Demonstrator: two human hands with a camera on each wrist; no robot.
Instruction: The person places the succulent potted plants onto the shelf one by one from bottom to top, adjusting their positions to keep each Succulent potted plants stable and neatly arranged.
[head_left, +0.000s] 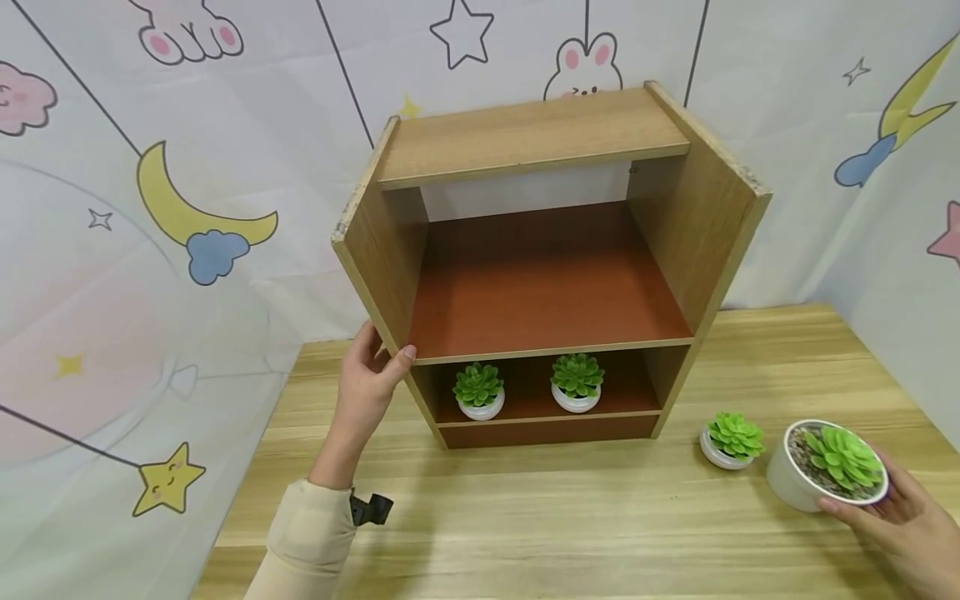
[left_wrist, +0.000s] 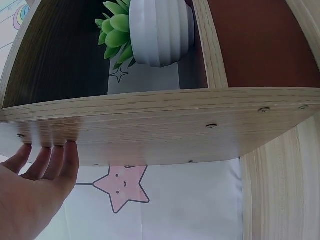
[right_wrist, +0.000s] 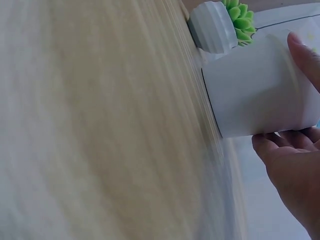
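Hands were well apart: left hand (head_left: 363,387) gripped the shelf unit (head_left: 547,283), right hand (head_left: 911,529) was clamped on the large white pot (head_left: 797,479).

Left forearm, in a cream sleeve (head_left: 311,525), reached forward; the thumb lay over the front edge of the side panel (head_left: 382,267), and 4 fingers (left_wrist: 71,157) set their tips against its outer face. Right hand came from the right, thumb along the pot's near side, fingers round the opposite side. The pot, holding a green succulent (head_left: 843,457), stood at the table (head_left: 525,525) right of the unit; full base contact could not be told. Just beside it sat 1 small potted plant (head_left: 731,442); 2 more, left (head_left: 480,392) and right (head_left: 577,383), occupied the lower compartment.
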